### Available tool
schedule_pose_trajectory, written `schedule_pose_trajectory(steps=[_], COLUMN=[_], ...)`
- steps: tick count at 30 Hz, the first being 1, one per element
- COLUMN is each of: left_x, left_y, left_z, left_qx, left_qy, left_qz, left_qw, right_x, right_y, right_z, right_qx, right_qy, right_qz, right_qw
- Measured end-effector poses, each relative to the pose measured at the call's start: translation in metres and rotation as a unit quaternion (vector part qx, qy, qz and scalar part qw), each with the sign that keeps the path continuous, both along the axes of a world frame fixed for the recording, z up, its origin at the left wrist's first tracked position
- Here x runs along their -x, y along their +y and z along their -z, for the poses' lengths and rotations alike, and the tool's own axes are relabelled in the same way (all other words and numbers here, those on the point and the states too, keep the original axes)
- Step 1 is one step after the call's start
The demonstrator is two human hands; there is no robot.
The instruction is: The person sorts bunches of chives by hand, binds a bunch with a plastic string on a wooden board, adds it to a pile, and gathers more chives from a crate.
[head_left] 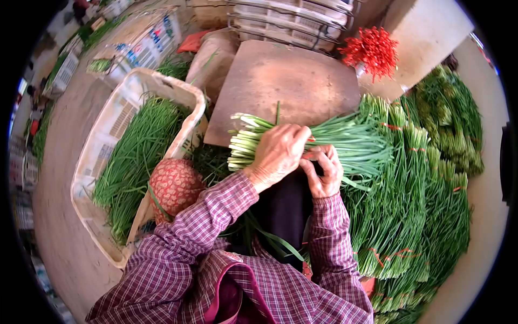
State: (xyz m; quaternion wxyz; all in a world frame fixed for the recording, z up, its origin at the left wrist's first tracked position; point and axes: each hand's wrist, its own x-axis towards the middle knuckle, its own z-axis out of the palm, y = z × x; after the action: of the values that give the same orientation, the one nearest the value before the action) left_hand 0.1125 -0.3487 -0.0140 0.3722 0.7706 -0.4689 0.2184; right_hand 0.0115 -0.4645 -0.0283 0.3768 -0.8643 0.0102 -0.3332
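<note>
A bunch of green stalks (pixel 350 141) with pale cut ends lies across the near edge of a brown board (pixel 291 81), its white ends to the left. My left hand (pixel 278 154) is wrapped over the bunch near the pale ends. On the near side of the bunch, my right hand (pixel 324 170) pinches a red tie, its thumb and forefinger close together. A bit of the red tie shows between the two hands. The underside of the bunch is hidden.
A white crate (pixel 197 102) with loose green stalks stands at the left, beside a red patterned cloth bundle (pixel 175 183). Tied bunches (pixel 388 216) are piled at the right. Red ties (pixel 371 53) stand behind the board, near stacked white crates (pixel 291 21).
</note>
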Motion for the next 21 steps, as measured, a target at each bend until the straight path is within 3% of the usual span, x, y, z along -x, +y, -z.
schedule_pose_trajectory(steps=[3, 5, 7, 10, 21], left_x=[-0.005, -0.009, -0.017, -0.023, -0.035], left_y=[0.003, 0.005, 0.007, 0.009, 0.012], left_z=[0.006, 0.012, 0.009, 0.011, 0.012], left_qx=[0.026, -0.041, -0.021, 0.036, 0.003], left_qy=[-0.021, 0.098, 0.195, 0.221, 0.293], left_qz=[0.001, -0.021, -0.002, 0.026, 0.048], left_qw=[0.999, 0.994, 0.981, 0.974, 0.955], right_x=[-0.001, -0.007, -0.018, -0.028, -0.035], right_y=[0.009, 0.012, 0.012, 0.010, 0.000], right_z=[0.004, -0.002, -0.005, -0.010, -0.010], right_qx=[-0.011, 0.033, 0.039, 0.002, 0.038], right_qy=[-0.010, 0.005, 0.028, 0.028, 0.076], right_qz=[0.022, 0.038, 0.051, 0.067, 0.084], right_qw=[1.000, 0.999, 0.998, 0.997, 0.993])
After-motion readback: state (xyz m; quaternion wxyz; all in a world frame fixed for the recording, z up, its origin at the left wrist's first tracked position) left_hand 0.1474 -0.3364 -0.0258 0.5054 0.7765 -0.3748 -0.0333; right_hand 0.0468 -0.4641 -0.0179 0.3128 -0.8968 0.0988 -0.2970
